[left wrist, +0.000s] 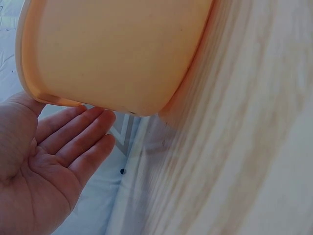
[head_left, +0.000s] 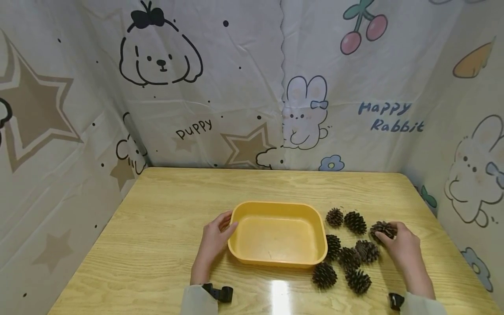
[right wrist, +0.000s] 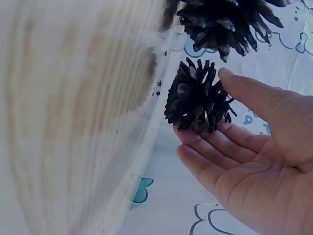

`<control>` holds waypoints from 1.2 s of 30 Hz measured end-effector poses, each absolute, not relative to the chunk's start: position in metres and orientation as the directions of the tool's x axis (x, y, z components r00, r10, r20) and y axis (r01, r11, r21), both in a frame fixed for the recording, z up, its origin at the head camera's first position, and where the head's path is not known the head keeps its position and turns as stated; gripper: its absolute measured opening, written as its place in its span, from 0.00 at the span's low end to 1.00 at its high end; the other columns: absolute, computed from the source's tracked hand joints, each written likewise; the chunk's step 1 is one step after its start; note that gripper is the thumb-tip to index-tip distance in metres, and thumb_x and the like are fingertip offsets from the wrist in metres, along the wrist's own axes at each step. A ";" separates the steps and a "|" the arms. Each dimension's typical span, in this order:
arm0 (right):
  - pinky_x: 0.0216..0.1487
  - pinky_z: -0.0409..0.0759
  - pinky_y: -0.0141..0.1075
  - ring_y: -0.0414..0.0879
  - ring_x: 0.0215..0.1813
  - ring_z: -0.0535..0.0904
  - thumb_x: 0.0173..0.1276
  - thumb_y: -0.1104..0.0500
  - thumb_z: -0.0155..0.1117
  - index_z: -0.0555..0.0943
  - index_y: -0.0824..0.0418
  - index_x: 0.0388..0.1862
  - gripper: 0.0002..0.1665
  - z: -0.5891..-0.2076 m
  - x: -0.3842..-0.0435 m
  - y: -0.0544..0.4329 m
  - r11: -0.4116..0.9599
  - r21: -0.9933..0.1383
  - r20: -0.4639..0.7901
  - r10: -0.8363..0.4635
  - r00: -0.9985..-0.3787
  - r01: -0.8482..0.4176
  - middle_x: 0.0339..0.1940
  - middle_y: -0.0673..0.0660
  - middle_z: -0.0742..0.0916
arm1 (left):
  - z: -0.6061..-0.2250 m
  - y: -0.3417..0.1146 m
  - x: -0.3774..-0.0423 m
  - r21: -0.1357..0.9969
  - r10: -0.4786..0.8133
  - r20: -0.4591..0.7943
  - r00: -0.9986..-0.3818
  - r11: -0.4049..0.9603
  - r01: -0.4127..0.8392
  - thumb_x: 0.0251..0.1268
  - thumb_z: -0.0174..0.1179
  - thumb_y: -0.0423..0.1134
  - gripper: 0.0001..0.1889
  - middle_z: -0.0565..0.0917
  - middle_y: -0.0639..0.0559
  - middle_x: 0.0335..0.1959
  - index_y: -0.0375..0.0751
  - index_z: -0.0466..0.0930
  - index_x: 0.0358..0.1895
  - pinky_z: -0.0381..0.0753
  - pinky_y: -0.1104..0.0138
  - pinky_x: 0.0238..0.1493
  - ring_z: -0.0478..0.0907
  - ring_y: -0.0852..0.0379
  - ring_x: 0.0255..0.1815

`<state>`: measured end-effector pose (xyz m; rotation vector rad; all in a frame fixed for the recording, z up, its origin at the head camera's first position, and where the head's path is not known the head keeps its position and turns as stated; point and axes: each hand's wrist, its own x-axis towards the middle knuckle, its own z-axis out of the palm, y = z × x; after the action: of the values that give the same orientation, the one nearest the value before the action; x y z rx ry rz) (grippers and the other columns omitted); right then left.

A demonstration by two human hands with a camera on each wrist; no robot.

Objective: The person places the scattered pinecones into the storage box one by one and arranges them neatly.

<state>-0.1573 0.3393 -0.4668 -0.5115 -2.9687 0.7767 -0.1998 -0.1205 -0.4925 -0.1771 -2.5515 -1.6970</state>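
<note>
An empty yellow plastic basin (head_left: 277,209) stands on the table. At its left end, my left hand (head_left: 214,240) holds the rim, thumb lapping over the edge and fingers along the outer wall. The left wrist view shows those fingers (left wrist: 80,134) nearly straight against the basin's side (left wrist: 117,54). On the right, my right hand (head_left: 405,247) holds a brown pine cone (head_left: 382,228) between thumb and fingers. In the right wrist view that pine cone (right wrist: 195,95) sits on the fingers, with the thumb (right wrist: 244,90) at its upper side.
Several more pine cones (head_left: 367,251) lie in a loose group between the basin and my right hand. A few, like one pine cone (head_left: 324,275), lie close against the basin's right end. Printed cloth (head_left: 244,87) walls in the wooden table (head_left: 157,218) behind and at both sides.
</note>
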 end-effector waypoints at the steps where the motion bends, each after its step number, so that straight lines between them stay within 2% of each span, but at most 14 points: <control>1: 0.58 0.73 0.67 0.77 0.60 0.68 0.72 0.54 0.61 0.61 0.81 0.67 0.38 -0.467 -0.157 0.339 0.817 -0.485 -0.053 0.327 -0.943 0.311 0.63 0.82 0.70 | -0.493 -0.121 -0.200 0.915 0.056 0.121 -0.991 0.381 0.133 0.67 0.63 0.38 0.23 0.80 0.37 0.61 0.35 0.75 0.64 0.81 0.57 0.65 0.78 0.41 0.63; 18: 0.62 0.72 0.66 0.75 0.60 0.70 0.72 0.55 0.61 0.64 0.81 0.65 0.36 -0.464 -0.148 0.332 0.794 -0.534 0.069 0.384 -0.921 0.291 0.60 0.82 0.73 | -0.493 -0.120 -0.199 0.925 0.065 0.106 -0.992 0.360 0.123 0.67 0.63 0.38 0.24 0.79 0.38 0.62 0.36 0.74 0.64 0.81 0.59 0.65 0.78 0.42 0.64; 25: 0.68 0.67 0.66 0.75 0.63 0.68 0.72 0.54 0.61 0.64 0.80 0.66 0.36 -0.463 -0.147 0.328 0.783 -0.539 0.081 0.416 -0.906 0.311 0.62 0.81 0.72 | -0.494 -0.120 -0.200 0.915 0.062 0.128 -0.990 0.378 0.142 0.67 0.63 0.39 0.24 0.80 0.37 0.61 0.35 0.75 0.64 0.82 0.58 0.63 0.78 0.41 0.63; 36: 0.69 0.66 0.65 0.74 0.61 0.71 0.70 0.56 0.63 0.67 0.80 0.63 0.34 -0.462 -0.143 0.324 0.785 -0.552 0.145 0.423 -0.894 0.282 0.59 0.82 0.74 | -0.494 -0.120 -0.199 0.917 0.063 0.127 -0.990 0.373 0.141 0.67 0.62 0.39 0.24 0.80 0.36 0.61 0.34 0.75 0.64 0.81 0.56 0.64 0.78 0.40 0.63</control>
<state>-0.1428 0.3239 -0.4618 -0.5464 -2.7155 0.7790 -0.1990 -0.1197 -0.4935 -0.1890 -2.5434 -1.7105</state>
